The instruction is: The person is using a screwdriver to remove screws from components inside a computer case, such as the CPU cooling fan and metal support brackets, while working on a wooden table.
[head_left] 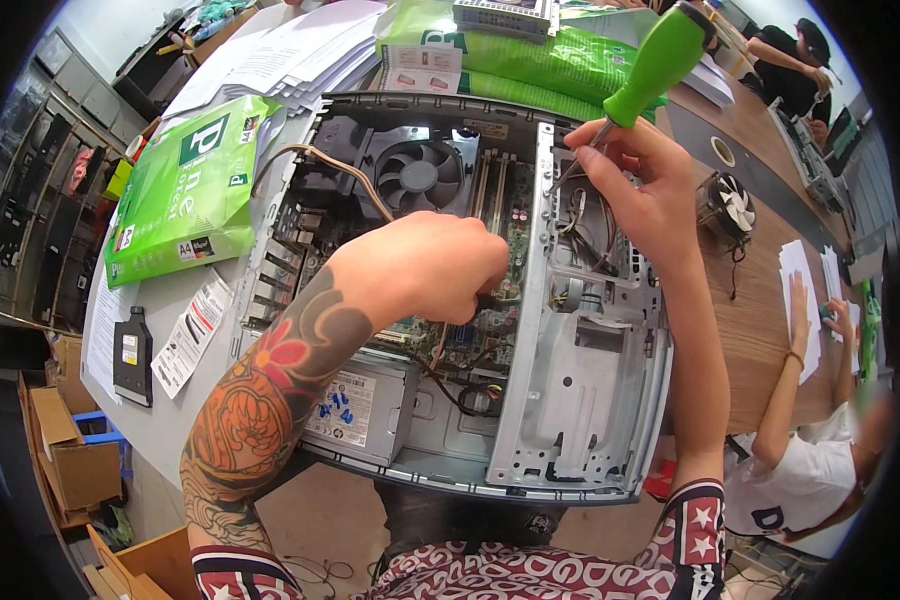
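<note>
In the head view, an open computer case (570, 385) lies on the table (770, 330). Over the case's middle, the left hand (438, 262) is curled, its fingertips hidden, so I cannot tell whether it grips anything. Above the case's far right part, the right hand (648, 185) pinches a green screwdriver (662, 65), handle up. A loose fan (735, 210) sits right of the case, a green paper pack (185, 195) left.

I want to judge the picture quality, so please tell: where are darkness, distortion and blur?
Head view: corners are black; the near edge of the computer case bows; blur smears part of the person in white; the screwdriver looks fairly sharp.
</note>
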A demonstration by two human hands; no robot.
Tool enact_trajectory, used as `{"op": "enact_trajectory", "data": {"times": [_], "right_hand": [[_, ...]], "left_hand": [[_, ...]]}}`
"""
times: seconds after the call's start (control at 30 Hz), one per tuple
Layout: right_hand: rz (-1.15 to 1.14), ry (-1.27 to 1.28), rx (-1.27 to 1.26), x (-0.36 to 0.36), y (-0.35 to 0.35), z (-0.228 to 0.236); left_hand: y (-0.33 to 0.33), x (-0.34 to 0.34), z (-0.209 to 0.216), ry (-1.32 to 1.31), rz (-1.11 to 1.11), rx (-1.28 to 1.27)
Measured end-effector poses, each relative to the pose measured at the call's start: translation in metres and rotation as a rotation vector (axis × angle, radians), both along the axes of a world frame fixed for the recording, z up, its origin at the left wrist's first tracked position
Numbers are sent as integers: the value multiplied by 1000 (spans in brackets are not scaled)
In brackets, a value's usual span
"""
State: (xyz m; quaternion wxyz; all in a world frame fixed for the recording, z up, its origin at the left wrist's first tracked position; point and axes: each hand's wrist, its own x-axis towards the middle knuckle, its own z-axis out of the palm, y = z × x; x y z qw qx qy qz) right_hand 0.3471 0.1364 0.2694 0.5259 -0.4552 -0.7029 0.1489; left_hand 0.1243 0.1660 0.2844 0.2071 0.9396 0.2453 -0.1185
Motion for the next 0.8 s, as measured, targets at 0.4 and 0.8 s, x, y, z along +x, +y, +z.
{"op": "enact_trajectory", "data": {"times": [0.4, 0.8], "right_hand": [[-10, -9, -17, 2, 0, -2], [5, -17, -5, 2, 0, -2]], "left_hand": [[2, 3, -1, 40, 4, -8], [3, 1, -2, 26, -39, -12]]}}
